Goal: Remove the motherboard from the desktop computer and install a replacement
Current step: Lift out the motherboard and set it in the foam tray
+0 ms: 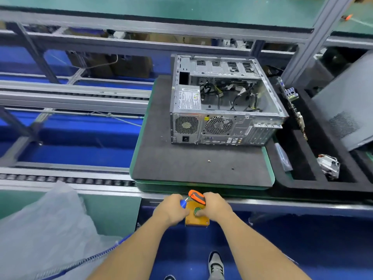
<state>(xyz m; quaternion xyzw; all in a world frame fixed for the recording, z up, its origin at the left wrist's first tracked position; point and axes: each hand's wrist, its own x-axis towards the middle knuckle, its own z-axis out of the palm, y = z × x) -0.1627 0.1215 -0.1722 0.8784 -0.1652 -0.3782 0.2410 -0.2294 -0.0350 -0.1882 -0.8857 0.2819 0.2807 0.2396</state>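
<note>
Meanwhile our two hands met at the yellow button box (196,218), which sat at the near edge of the line, in front of the desktop computer (224,100). Our right hand (215,206) had its grip curled round the orange-and-grey screwdriver (196,197), and its thumb lay on the green button (197,211) on top of the box. Our left hand (171,210) rested against the left side of the box with fingers bent; a small blue piece (183,203) showed at its fingertips, touching the screwdriver's tip, though we could not tell whether that grip pinched it. Beyond the box, the computer stood opened on the dark mat (181,158), loose cables inside it. Right of the computer, a motherboard (292,106) stood on edge in the black foam tray (302,184).
</note>
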